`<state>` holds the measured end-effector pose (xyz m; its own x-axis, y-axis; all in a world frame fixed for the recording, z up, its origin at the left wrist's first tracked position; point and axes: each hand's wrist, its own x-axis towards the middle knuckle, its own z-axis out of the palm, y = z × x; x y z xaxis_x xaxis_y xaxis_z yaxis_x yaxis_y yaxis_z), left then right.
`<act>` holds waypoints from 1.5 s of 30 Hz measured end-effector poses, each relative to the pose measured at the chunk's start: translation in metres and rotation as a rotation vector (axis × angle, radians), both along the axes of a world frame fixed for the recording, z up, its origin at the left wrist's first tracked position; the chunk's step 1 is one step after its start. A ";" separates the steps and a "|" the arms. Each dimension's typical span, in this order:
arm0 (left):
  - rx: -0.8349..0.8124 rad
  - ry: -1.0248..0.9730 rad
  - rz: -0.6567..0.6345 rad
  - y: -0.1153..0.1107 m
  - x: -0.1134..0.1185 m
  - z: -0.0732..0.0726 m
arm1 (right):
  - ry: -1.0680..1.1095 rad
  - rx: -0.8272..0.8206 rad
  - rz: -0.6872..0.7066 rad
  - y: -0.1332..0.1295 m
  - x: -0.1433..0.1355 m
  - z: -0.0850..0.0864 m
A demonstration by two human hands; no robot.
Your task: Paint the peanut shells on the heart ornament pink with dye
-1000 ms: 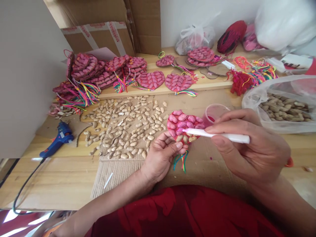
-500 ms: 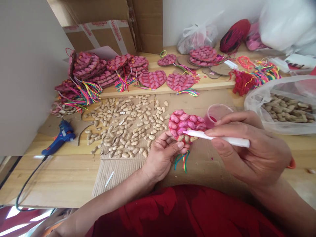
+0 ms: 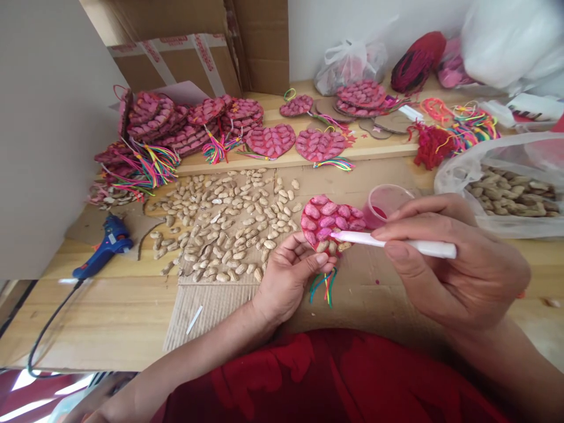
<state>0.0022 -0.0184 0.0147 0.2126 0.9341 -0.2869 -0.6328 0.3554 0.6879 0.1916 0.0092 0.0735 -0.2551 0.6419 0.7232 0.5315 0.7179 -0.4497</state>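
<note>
Surface (image 3: 118, 311): pale wood, running under the things around the clear cup (image 3: 381, 208) and well out to both sides of it.
Carton (image 3: 185, 70): brown with printed tape, standing behind the cup and far to its left.
Flat cardboard (image 3: 383, 173): spread over the surface, from around the cup to well left of it.
Bag (image 3: 506, 226): translucent plastic, right of the cup, with tan peanuts inside.
Loose peanuts (image 3: 238, 235): tan, scattered in a wide patch left of the cup.
Pink stacks (image 3: 154, 111): peanut-covered pieces with bright cords, piled behind the cup and far to its left.
Right hand (image 3: 462, 258): in front of the cup and to its right, hiding part of it, thumb and fingers clamped on the white tool (image 3: 361, 237).
Left hand (image 3: 288, 273): front-left of the cup, apart from the other of the two hands, pinching the lower edge of the heart (image 3: 324, 220).
Heart: just left of the cup, its upper peanuts pink, the lowest few tan.
Glue gun (image 3: 106, 247): blue, lying far left of the cup.
White tool: front-left of the cup, its pink tip seemingly on a pink peanut, though contact is too small to be sure.
Tassel (image 3: 326, 288): coloured cords below the heart, front-left of the cup.
</note>
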 end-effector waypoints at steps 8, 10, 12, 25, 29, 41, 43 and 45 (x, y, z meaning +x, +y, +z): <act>-0.034 -0.017 -0.002 0.000 -0.001 0.003 | -0.011 -0.018 -0.018 0.001 0.000 -0.001; -0.044 -0.031 -0.001 0.001 -0.001 0.003 | -0.001 -0.020 -0.048 0.001 0.000 -0.001; -0.056 -0.049 -0.003 0.001 -0.001 0.004 | 0.002 -0.026 -0.021 0.001 0.000 -0.001; -0.133 -0.128 -0.006 0.002 -0.002 0.009 | 0.002 -0.017 0.047 0.003 -0.001 -0.004; -0.136 -0.157 -0.005 0.001 -0.003 0.007 | -0.013 0.000 -0.017 0.003 -0.001 -0.003; -0.134 -0.131 0.001 0.002 -0.002 0.008 | -0.036 0.000 -0.036 0.003 -0.001 -0.004; -0.130 -0.134 -0.004 0.002 -0.002 0.008 | -0.025 -0.010 -0.035 0.003 -0.001 -0.004; -0.129 -0.140 -0.006 0.002 -0.003 0.008 | -0.027 -0.019 -0.002 0.003 -0.001 -0.004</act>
